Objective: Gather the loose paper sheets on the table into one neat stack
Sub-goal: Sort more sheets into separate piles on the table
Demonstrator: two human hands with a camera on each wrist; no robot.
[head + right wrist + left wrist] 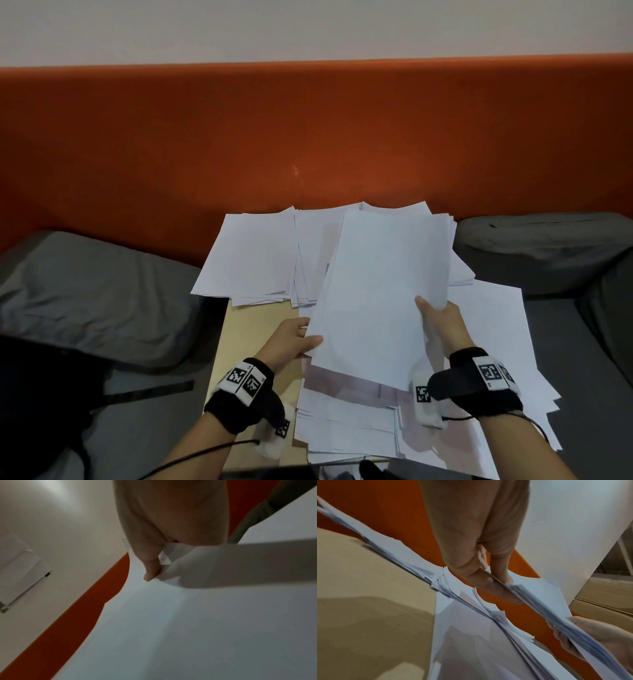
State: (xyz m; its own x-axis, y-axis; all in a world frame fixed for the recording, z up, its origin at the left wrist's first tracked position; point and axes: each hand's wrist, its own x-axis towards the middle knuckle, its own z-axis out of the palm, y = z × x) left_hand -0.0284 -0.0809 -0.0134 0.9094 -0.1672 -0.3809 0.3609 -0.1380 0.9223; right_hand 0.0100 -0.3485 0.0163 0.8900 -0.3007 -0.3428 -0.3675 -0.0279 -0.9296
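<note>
Both hands hold one bundle of white sheets (380, 291) lifted off the worktop (260, 329). The left hand (291, 339) pinches the bundle's near left edge, thumb on top and fingers underneath; the left wrist view shows the thumb (500, 566) and a finger clamped on the paper edge. The right hand (442, 325) grips the right edge, thumb lying over the top sheet and fingers hidden beneath; in the right wrist view its thumb (150, 566) presses down on the white surface. The bundle tilts, its far end raised above the far piles.

On the tan worktop lie three more groups of paper. One far left pile (250, 257) sits by the orange backrest (308, 137), its sheets fanned and uneven. A second far pile (311, 260) lies just right of it, partly hidden by the held bundle. A large spread of loose sheets (496, 359) covers the near right part, reaching the near edge, with corners sticking out at different angles. The number of sheets in any pile cannot be told.

Two grey cushions flank the worktop: one on the left (92, 291), one at the far right (544, 246). Each wrist wears one black band with square markers.
</note>
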